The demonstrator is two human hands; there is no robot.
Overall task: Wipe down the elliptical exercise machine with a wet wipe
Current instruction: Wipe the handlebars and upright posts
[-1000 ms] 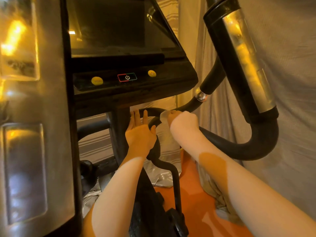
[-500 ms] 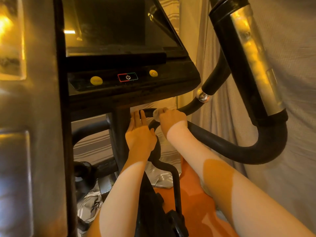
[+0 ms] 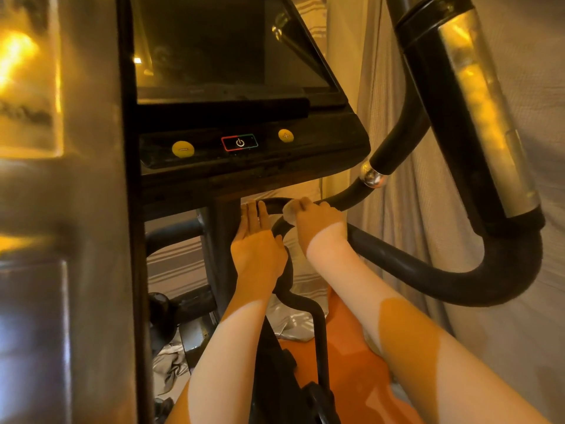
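Head-camera view, left to right: one broad silver upright (image 3: 61,209) fills the left edge, catching amber light. Beside it stands the black elliptical exercise machine (image 3: 250,175), with one dark screen (image 3: 220,47) above a control strip carrying two round yellow buttons, minus (image 3: 182,148) and plus (image 3: 286,135), and one power key outlined in red and green (image 3: 239,142) between them.

Below the console, your two bare forearms reach forward. Your left hand (image 3: 256,243) lies open, fingers straight and together, pointing up beside the black centre post (image 3: 221,240); its palm side rests against the curved black handlebar (image 3: 279,221), with the thumb tucked at the bar's near side. Just to the right, your right hand (image 3: 316,221) is curled over the same curved bar, pinching one small crumpled white wet wipe (image 3: 289,212) against it; the wipe sits at the top of the bend, directly under the console's edge and close beside your left fingertips.

Farther right, one chrome ball joint (image 3: 371,176) links the bar to a rising black tube. One thick black moving arm with a reflective silver sleeve (image 3: 477,117) curves down and back in a U. Pale grey fabric (image 3: 519,270) hangs along the right side. Orange flooring (image 3: 351,362) and one crumpled silver cloth (image 3: 290,325) lie beneath your arms.
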